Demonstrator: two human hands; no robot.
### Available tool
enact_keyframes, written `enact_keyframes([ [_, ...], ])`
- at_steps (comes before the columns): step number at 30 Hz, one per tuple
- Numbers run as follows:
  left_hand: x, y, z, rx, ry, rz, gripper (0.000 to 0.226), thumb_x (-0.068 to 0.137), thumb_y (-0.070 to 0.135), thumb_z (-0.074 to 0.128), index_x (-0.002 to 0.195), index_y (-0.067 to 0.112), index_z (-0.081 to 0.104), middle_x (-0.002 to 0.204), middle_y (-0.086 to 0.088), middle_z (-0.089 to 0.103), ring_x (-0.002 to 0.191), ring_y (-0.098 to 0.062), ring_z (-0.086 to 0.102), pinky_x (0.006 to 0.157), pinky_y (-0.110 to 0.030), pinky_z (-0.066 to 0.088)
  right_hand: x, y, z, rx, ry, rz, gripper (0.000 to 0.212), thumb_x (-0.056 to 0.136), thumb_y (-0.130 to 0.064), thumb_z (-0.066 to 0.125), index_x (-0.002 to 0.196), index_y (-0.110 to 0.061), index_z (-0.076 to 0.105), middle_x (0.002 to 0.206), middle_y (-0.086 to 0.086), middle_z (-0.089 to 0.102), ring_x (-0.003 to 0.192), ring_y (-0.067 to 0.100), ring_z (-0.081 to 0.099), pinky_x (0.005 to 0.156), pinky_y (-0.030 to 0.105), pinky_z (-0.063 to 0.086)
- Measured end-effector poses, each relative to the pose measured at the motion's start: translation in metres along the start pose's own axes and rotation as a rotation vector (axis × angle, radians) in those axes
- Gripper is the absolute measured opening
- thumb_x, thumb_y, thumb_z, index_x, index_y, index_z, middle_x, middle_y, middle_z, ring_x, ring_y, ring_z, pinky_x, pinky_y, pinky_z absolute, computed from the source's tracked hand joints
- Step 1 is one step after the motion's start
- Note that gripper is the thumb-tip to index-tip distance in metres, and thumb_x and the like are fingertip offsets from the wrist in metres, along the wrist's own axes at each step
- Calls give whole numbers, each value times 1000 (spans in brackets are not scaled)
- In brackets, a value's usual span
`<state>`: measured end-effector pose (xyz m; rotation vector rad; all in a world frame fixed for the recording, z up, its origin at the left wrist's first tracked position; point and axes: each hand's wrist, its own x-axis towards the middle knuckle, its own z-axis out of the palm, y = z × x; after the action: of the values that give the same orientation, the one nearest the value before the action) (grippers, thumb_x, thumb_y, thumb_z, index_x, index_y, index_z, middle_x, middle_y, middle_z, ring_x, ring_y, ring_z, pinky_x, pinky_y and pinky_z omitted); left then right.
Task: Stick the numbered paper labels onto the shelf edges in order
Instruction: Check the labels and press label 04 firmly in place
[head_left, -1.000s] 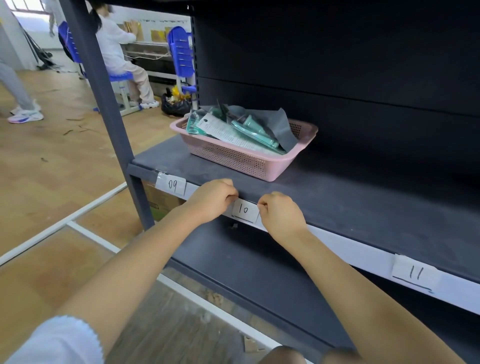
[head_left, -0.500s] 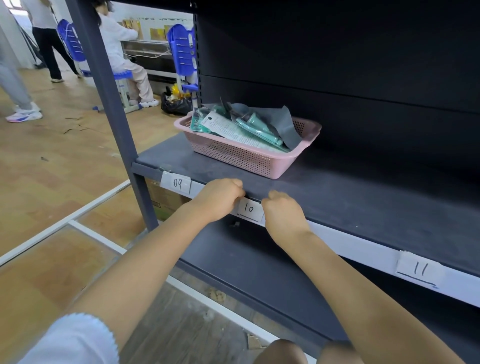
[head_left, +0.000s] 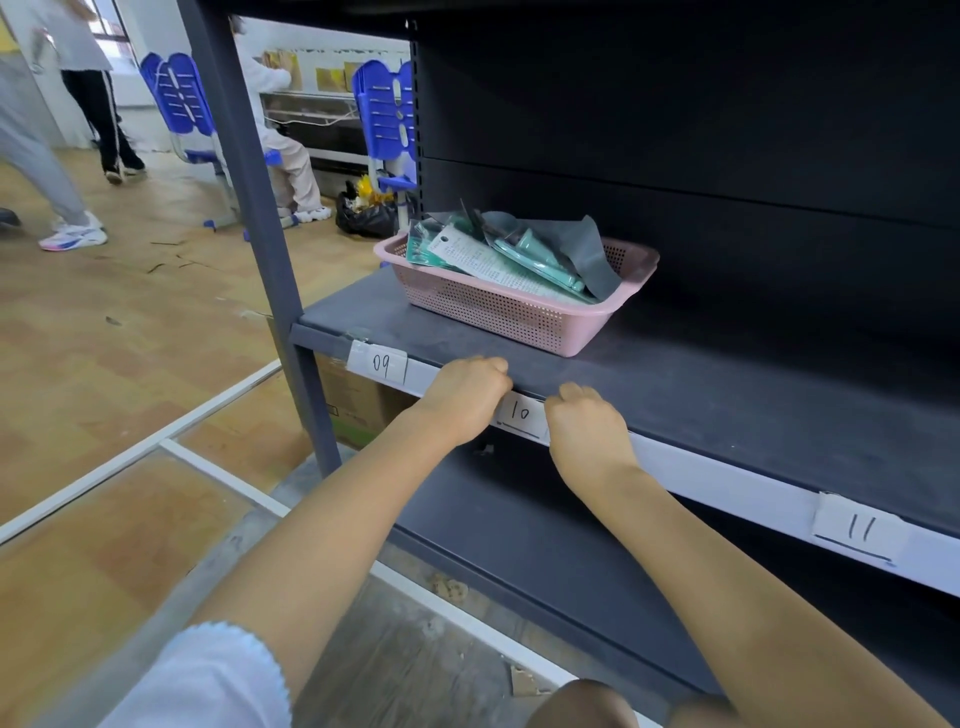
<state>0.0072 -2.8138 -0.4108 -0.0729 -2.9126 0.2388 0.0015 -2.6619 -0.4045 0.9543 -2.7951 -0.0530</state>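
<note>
Both hands are curled into loose fists against the shelf's pale front edge (head_left: 727, 480), the left hand (head_left: 467, 397) at the left side of the "10" label (head_left: 519, 414) and the right hand (head_left: 584, 426) at its right side; whether the fingers pinch the paper cannot be told. The rectangular paper "09" label (head_left: 382, 362) sits near the edge's left corner, the "11" label (head_left: 860, 530) toward its right end. On the matte dark shelf board stands a perforated pink plastic basket (head_left: 498, 309).

Single head-worn wide-angle view, angled forward and down, close to the shelf edge (head_left: 727, 483); room floor (head_left: 130, 338) recedes at left
</note>
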Motion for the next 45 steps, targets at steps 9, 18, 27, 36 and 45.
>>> enact_keyframes([
  [9, 1, 4, 0, -14, 1, -28, 17, 82, -5, 49, 93, 0, 61, 104, -13, 54, 100, -31, 52, 66, -33, 31, 2, 1, 6, 3, 10, 23, 29, 85, 6, 48, 110, -6, 58, 114, 10, 52, 106, 27, 51, 77, 29, 40],
  [18, -24, -17, 14, -175, 111, -77, 23, 91, 4, 43, 104, 5, 62, 107, -10, 54, 101, -29, 51, 78, -36, 41, 7, 0, -3, 73, 23, 51, 24, 87, 3, 47, 108, -3, 57, 103, 11, 50, 105, 29, 53, 72, 30, 36],
  [27, -76, -93, 3, -290, 158, -355, 22, 95, 15, 49, 106, 5, 66, 107, -12, 63, 100, -31, 58, 78, -37, 46, 31, -40, -12, 487, 125, -9, 27, 92, -13, 40, 98, -8, 66, 104, 11, 59, 96, 32, 55, 78, 34, 46],
  [36, -78, -139, 15, -361, 118, -501, 18, 92, 5, 52, 87, -3, 67, 90, -16, 62, 85, -33, 59, 75, -38, 45, 71, -68, 8, 522, 68, -52, 27, 93, -14, 41, 97, -7, 67, 103, 11, 61, 97, 33, 58, 79, 35, 49],
  [45, -34, -156, 34, -301, 86, -483, 21, 92, 1, 45, 81, -4, 62, 80, -9, 47, 78, -28, 50, 64, -32, 32, 118, -83, 17, 489, 48, -121, 28, 96, -16, 40, 103, -8, 66, 107, 11, 60, 98, 32, 58, 80, 35, 46],
])
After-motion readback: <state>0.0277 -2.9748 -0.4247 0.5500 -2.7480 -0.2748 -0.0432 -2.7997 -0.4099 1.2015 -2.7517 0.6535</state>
